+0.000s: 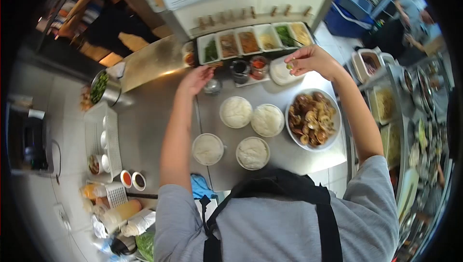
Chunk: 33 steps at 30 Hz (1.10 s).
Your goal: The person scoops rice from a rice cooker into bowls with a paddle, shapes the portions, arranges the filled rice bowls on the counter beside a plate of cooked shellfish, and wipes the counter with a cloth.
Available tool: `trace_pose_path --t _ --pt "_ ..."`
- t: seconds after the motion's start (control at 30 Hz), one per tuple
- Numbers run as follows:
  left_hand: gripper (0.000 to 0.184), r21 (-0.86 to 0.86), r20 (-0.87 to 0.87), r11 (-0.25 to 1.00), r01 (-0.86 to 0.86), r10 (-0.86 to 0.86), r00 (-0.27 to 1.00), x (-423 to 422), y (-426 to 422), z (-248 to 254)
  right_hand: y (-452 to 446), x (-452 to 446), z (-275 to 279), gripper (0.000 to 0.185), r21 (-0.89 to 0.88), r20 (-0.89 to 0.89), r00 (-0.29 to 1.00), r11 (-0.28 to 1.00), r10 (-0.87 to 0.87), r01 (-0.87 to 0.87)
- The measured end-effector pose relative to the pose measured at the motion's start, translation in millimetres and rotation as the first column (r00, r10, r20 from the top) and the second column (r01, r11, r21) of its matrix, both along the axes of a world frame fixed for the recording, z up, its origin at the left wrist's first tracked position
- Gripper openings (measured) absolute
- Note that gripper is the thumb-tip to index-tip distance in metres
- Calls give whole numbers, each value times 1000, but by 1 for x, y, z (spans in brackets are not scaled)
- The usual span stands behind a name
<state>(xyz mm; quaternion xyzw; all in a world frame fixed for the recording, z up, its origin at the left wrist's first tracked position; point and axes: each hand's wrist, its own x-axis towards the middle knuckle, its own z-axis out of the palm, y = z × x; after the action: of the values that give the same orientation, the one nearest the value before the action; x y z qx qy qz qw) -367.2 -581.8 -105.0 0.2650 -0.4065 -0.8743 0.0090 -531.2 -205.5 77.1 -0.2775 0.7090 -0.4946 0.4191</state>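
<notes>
My left hand [195,80] is closed in a pinch at the near left corner of the row of ingredient trays [208,49], with a small brown piece at its fingertips, too small to name. Just below it stands a small glass jar [212,86]. My right hand [312,63] is raised over a round white lid [282,72], its fingertips pinched on small green bits. Between my forearms are several bowls of white rice [236,112]. Under my right arm sits a large white bowl of cooked clams [313,120].
A dark jar [239,71] and a jar of red sauce [259,67] stand before the trays. At left are a pot of greens [105,88], a white plastic basket [114,139] and two small sauce cups [138,181]. People [410,26] are at the far right, near a loaded shelf [386,88].
</notes>
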Motion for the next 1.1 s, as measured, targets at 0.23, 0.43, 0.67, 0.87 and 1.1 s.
trace_pose_path --t 0.23,0.43,0.67,0.87,1.1 --pt "49 -327 94 940 96 -68 993 26 13 35 121 48 6 19 223 -228 974 974 10 42" --pt "47 -622 110 783 -16 107 988 24 47 106 151 52 -24 22 261 -627 766 965 141 37" --pt "38 -929 -40 362 -73 96 995 -16 98 158 139 42 -49 14 76 -740 669 980 -68 184" --pt "29 -973 -155 -164 -160 -45 987 -73 154 186 127 51 -76 20 21 -658 751 999 51 -49" --pt "27 -863 -124 -490 -122 -28 992 -169 152 182 154 67 -70 17 173 -593 776 975 217 -141"
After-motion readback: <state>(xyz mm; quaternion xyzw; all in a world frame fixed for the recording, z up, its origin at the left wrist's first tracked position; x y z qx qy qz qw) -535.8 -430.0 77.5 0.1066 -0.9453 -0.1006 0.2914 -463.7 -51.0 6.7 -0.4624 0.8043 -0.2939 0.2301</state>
